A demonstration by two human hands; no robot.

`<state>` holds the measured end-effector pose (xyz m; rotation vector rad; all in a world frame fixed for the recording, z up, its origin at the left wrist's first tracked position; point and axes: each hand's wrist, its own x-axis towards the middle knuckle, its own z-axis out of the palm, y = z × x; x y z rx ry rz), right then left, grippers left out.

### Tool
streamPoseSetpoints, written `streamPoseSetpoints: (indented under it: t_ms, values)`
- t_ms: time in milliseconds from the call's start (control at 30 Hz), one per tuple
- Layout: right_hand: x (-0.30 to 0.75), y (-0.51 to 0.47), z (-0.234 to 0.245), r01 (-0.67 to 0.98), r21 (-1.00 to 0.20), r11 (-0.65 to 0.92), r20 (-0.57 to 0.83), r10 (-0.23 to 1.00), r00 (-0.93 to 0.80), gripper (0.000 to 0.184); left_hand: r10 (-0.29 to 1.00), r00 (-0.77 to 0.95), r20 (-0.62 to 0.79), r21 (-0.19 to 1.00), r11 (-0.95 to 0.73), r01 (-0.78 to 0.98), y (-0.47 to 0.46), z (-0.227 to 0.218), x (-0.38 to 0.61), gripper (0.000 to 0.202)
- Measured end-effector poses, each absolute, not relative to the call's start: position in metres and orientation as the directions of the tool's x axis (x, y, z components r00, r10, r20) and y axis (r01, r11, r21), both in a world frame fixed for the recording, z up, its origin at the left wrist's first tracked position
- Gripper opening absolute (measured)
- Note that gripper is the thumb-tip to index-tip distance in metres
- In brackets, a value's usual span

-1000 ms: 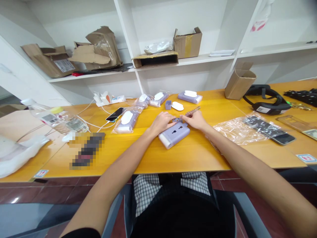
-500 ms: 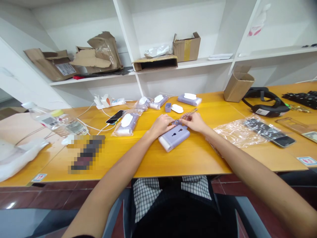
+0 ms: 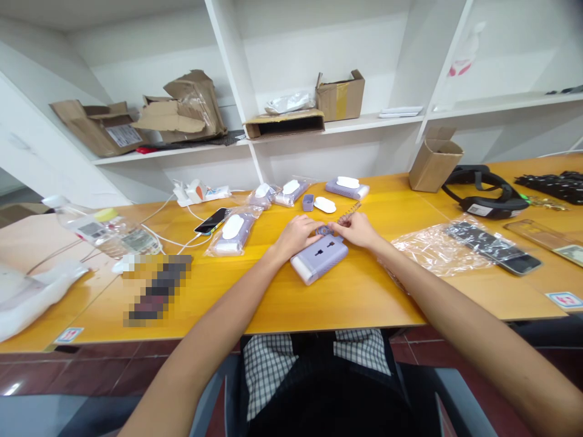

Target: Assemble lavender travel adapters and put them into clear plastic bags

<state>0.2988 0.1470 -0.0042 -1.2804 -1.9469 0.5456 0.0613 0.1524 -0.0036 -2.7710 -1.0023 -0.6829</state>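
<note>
A lilac case (image 3: 320, 259) lies flat on the table with its two dark keyhole-like slots facing up and a white end toward me. At its far end, my left hand (image 3: 297, 235) has its fingers pinched at bluish loops of a coil spring. From the other side my right hand (image 3: 354, 230) grips the same coil spring (image 3: 351, 212), whose copper-coloured end sticks out past the fingers to the upper right. Between my fingertips the exact grip is partly hidden. Just beyond my hands are a small lilac cup-like piece (image 3: 308, 203) and a white oval cover (image 3: 325, 205).
Behind stand several lilac cases with white covers, some bagged, such as this bagged case (image 3: 233, 229). A phone (image 3: 212, 221) with cables lies left. To the right are clear plastic wrap (image 3: 432, 246), a dark phone (image 3: 519, 258), a black headset (image 3: 489, 193) and a cardboard box (image 3: 435, 161).
My right hand has shifted slightly left, closer to my left hand, and less of the spring shows between them. The case stays in place; the camera view has tilted a little.
</note>
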Motion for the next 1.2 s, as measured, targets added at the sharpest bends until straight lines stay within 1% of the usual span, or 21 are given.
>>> streamPoseSetpoints:
  t_ms: [67,133,200,267,300,367,433,533,667,833,967,1033,1100,1167,1200]
  values:
    - [0.299,0.146,-0.004,0.610,-0.675,0.414,0.347,0.909,-0.232,0.051,0.578,0.682,0.448,0.041,-0.775,0.630,0.153,-0.004,0.062,0.029]
    - [0.298,0.147,-0.005,0.622,-0.665,0.413,0.350,0.908,-0.230,0.050,0.582,0.679,0.448,0.038,-0.771,0.636,0.153,-0.004,0.062,0.029]
    - [0.299,0.148,-0.006,0.625,-0.661,0.416,0.365,0.906,-0.217,0.042,0.588,0.672,0.449,0.036,-0.764,0.644,0.153,-0.004,0.062,0.029]
    - [0.299,0.150,-0.008,0.590,-0.674,0.445,0.394,0.892,-0.222,0.024,0.591,0.672,0.447,0.037,-0.763,0.646,0.154,-0.004,0.062,0.029]
    - [0.299,0.151,-0.009,0.557,-0.686,0.468,0.404,0.882,-0.242,0.022,0.589,0.675,0.444,0.038,-0.765,0.643,0.154,-0.004,0.062,0.028]
    - [0.299,0.152,-0.011,0.486,-0.706,0.516,0.417,0.857,-0.304,0.029,0.582,0.681,0.445,0.037,-0.771,0.635,0.154,-0.004,0.062,0.027]
    - [0.299,0.152,-0.012,0.445,-0.702,0.556,0.432,0.829,-0.355,0.024,0.575,0.684,0.448,0.035,-0.776,0.630,0.153,-0.004,0.062,0.027]
    - [0.299,0.154,-0.014,0.447,-0.681,0.580,0.449,0.813,-0.370,0.015,0.574,0.682,0.453,0.037,-0.777,0.629,0.153,-0.003,0.063,0.027]
    - [0.300,0.156,-0.014,0.459,-0.692,0.558,0.421,0.827,-0.372,0.018,0.575,0.684,0.448,0.044,-0.779,0.626,0.152,-0.003,0.063,0.026]
    - [0.300,0.156,-0.012,0.424,-0.671,0.608,0.439,0.787,-0.433,0.023,0.576,0.684,0.449,0.034,-0.775,0.630,0.152,-0.003,0.064,0.027]
    - [0.299,0.155,-0.011,0.441,-0.692,0.572,0.402,0.812,-0.423,0.021,0.567,0.687,0.454,0.035,-0.782,0.622,0.153,-0.004,0.065,0.025]
    - [0.299,0.155,-0.011,0.469,-0.692,0.549,0.382,0.829,-0.408,0.019,0.567,0.685,0.458,0.057,-0.788,0.613,0.153,-0.005,0.066,0.023]
    - [0.300,0.154,-0.012,0.487,-0.686,0.541,0.366,0.835,-0.411,0.018,0.577,0.667,0.472,0.115,-0.790,0.602,0.153,-0.007,0.067,0.020]
    - [0.301,0.154,-0.012,0.479,-0.691,0.541,0.362,0.833,-0.419,0.019,0.617,0.613,0.492,0.233,-0.773,0.590,0.153,-0.009,0.069,0.018]
    - [0.302,0.154,-0.012,0.468,-0.696,0.545,0.365,0.830,-0.423,0.020,0.655,0.570,0.496,0.317,-0.748,0.583,0.153,-0.011,0.070,0.017]
